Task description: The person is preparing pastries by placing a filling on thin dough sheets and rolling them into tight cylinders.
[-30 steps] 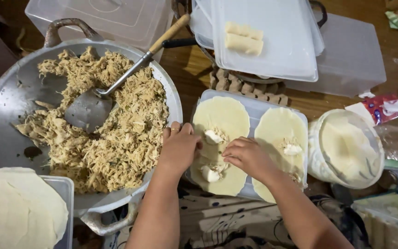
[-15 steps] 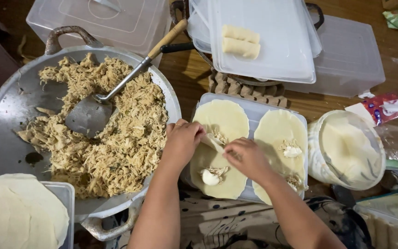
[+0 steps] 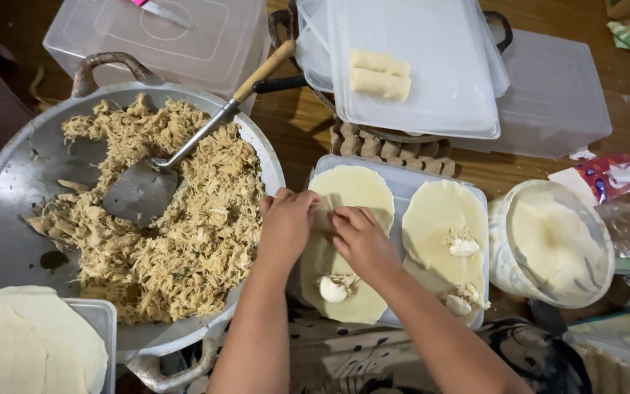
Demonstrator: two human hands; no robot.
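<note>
A pale tray (image 3: 405,184) holds several round dough wrappers. My left hand (image 3: 286,228) and my right hand (image 3: 359,237) meet over the middle of the left wrapper (image 3: 355,189), fingers pinching and folding the dough over its filling. A lump of shredded filling with a white piece (image 3: 333,287) sits on the wrapper just below my hands. The right wrapper (image 3: 441,216) carries two small heaps of filling (image 3: 462,243), untouched.
A big metal wok (image 3: 16,211) of shredded meat with a wooden-handled spatula (image 3: 184,142) stands at left. Two rolled pieces (image 3: 378,74) lie on a plastic lid at the back. A white tub of batter (image 3: 550,241) stands right; stacked wrappers (image 3: 27,345) lie bottom left.
Both hands have moved up from the lower filling to the middle of the left wrapper and closed on the dough. The view shifted slightly.
</note>
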